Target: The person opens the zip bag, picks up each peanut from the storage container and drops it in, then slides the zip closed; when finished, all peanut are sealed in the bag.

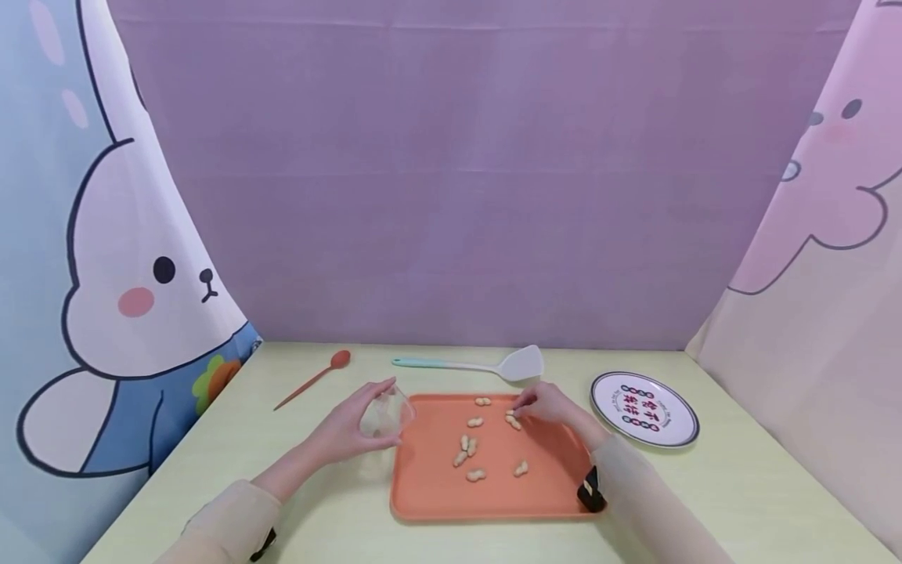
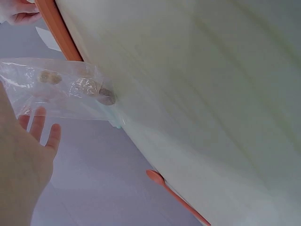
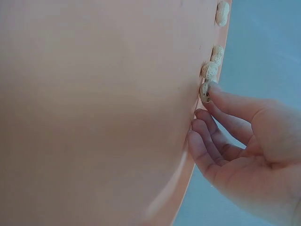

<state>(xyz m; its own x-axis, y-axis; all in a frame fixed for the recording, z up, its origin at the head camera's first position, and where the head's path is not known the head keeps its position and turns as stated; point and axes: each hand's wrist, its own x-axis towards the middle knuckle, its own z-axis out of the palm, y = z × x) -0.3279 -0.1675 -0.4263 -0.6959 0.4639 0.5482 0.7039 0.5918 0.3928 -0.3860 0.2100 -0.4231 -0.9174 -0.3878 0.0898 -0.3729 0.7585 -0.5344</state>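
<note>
My left hand (image 1: 347, 427) holds a clear plastic bag (image 1: 384, 415) at the left edge of an orange tray (image 1: 440, 501). Through the bag's film in the left wrist view, a peanut (image 2: 50, 77) and other blurred contents show. Over the back right part of the tray, my right hand (image 1: 550, 403) pinches a peanut (image 3: 205, 92) between thumb and index finger. Another peanut (image 3: 209, 70) lies right beside it. Several more peanuts are scattered on the tray, among them a small cluster (image 1: 465, 448) near the middle and one peanut (image 1: 521, 468) toward the front.
Behind the tray lies a spatula (image 1: 517, 365) with a pale blue-green handle. A red spoon (image 1: 340, 360) rests at the back left of the table (image 1: 331, 517). To the tray's right is a white plate (image 1: 676, 411) with a dark rim and red characters. A purple curtain (image 1: 451, 196) hangs behind.
</note>
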